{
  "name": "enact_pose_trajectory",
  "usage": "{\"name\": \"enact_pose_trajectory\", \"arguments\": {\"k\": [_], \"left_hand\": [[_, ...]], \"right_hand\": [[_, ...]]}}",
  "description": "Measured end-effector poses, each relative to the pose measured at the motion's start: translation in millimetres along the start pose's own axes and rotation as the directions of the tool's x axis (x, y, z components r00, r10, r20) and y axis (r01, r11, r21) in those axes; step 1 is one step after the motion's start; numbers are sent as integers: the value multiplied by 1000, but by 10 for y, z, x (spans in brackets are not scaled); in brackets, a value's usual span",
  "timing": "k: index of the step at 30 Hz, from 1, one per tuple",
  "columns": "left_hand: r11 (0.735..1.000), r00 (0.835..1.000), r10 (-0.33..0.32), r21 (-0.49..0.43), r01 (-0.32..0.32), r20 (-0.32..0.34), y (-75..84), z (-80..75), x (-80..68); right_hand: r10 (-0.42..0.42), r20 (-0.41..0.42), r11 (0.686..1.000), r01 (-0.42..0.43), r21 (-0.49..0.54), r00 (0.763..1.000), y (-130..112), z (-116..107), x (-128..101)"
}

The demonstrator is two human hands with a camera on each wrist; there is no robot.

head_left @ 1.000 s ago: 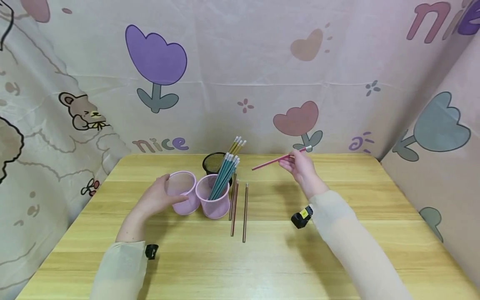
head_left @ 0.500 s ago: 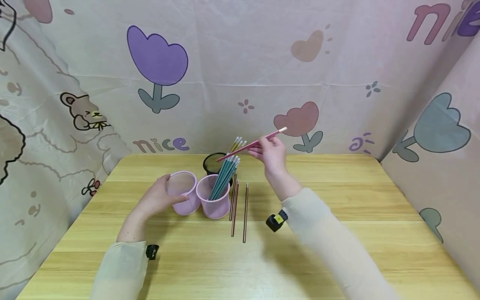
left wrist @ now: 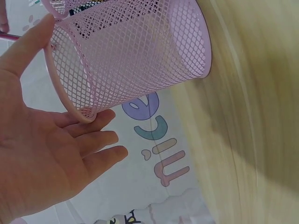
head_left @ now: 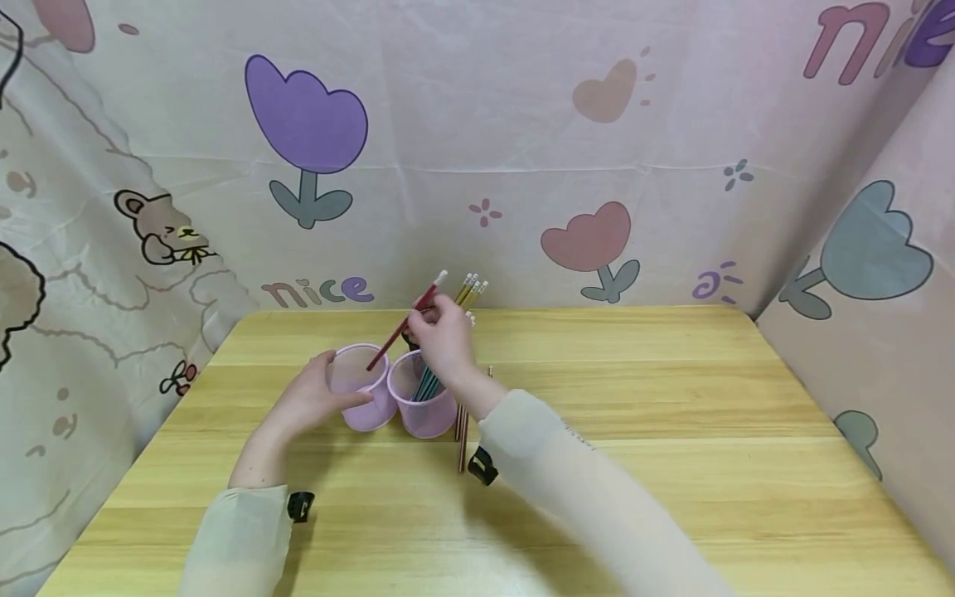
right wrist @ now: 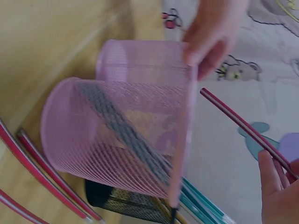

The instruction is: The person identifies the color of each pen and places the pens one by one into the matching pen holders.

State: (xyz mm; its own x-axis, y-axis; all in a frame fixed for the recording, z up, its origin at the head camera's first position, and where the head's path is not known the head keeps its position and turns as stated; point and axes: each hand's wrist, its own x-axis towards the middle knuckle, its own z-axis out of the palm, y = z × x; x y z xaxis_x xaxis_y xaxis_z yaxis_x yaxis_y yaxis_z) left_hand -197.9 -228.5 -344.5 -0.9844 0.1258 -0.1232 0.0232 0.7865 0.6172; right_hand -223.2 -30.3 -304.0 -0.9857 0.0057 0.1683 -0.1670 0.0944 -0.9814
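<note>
My left hand [head_left: 302, 398] holds the rim of a pink mesh pencil cup [left wrist: 131, 51], thumb on one side and fingers on the other; no pencil is seen inside this cup. My right hand [head_left: 448, 342] pinches a red pencil [head_left: 395, 338] with a white eraser end. The pencil slants, its lower tip over the mouth of the held cup and its eraser end up. Beside that cup stands a second pink mesh cup [head_left: 427, 421], with teal pencils [right wrist: 133, 140] leaning in it. My right hand partly covers the teal pencils in the head view.
A black mesh cup [right wrist: 124, 203] with yellow pencils [head_left: 470, 292] stands behind the pink cups. Several red pencils [right wrist: 51, 172] lie on the wooden table [head_left: 642, 464], right of the cups. A printed cloth [head_left: 462, 108] hangs behind the table.
My right hand has moved left with the red pencil, from the table's right side to above the cups. The pencil has tilted steeper, tip down. The left hand stays on its cup.
</note>
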Motion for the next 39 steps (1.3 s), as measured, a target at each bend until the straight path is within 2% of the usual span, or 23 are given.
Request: {"name": "enact_pose_trajectory", "arguments": {"k": [3,14,21,26,31,39], "left_hand": [[1000,1000,-2,2,2,0,4,3,-2],[1000,1000,5,14,-4,-9,-2,17,6],[1000,1000,-2,9,2,-6,1,17,2],[1000,1000,-3,5,3,-7,0,17,3],[1000,1000,-9,8,9,-1,2,21,0],[1000,1000,3,9,-3,-15,14,13,-5]], "right_hand": [[3,37,997,0,-76,999,55,68,-10],[28,91,985,-11,-175,995,176,192,-47],[52,124,961,-16,-277,991,171,217,-80],[123,163,966,-81,-246,979,172,207,-85],[153,200,972,-110,-207,968,165,149,-82],[132,203,979,-95,-183,970,51,-79,-45]]}}
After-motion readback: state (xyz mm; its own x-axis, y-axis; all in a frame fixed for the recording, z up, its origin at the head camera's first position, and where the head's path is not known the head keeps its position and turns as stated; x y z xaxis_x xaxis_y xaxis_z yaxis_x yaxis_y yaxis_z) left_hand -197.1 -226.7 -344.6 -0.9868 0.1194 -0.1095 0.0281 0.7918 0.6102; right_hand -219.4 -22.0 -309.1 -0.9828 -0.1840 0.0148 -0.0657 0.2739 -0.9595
